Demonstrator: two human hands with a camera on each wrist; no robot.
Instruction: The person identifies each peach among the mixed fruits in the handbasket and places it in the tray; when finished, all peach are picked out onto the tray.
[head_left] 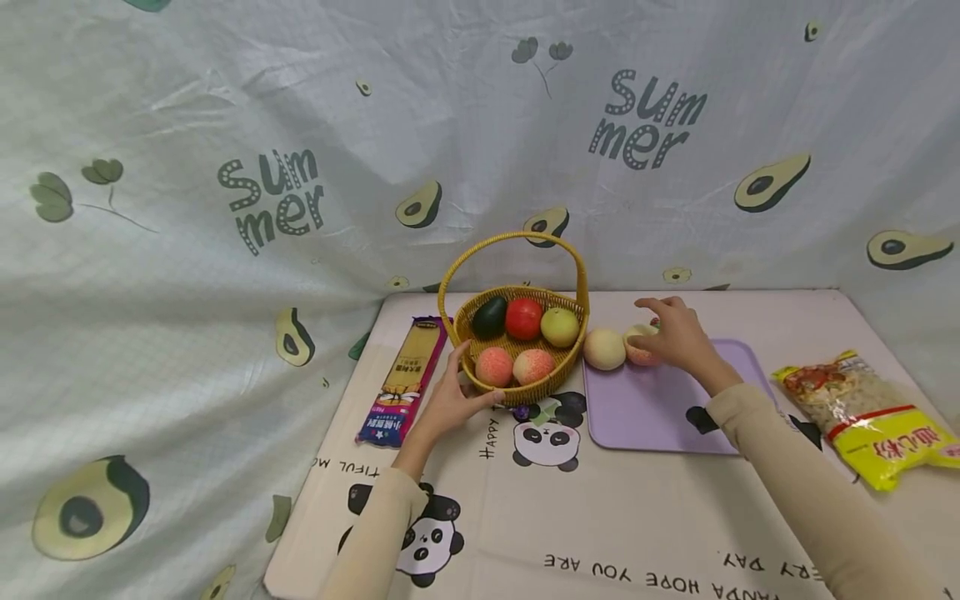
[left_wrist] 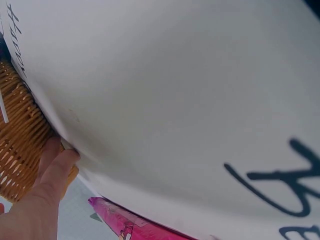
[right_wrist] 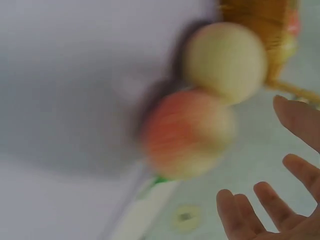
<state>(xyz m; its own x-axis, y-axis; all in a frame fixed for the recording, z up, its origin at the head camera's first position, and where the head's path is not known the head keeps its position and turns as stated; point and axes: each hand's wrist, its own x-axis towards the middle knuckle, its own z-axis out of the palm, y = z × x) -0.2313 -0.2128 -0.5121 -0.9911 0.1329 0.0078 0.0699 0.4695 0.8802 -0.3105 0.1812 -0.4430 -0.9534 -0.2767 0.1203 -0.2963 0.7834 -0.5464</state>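
The left hand's (head_left: 452,402) fingers are spread, touching the side of the wicker basket (head_left: 553,383). The right hand's (head_left: 681,340) fingers are parted wide and hold nothing, near a pale peach (head_left: 604,349) and a blushed peach (right_wrist: 187,135) side by side at the purple tray's (head_left: 645,417) far left corner.

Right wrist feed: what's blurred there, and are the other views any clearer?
Right wrist: two peaches badly smeared, right hand crisper; left wrist: basket weave fairly clear, big letters soft-edged; head: clearest of the three, tray cleanly outlined.
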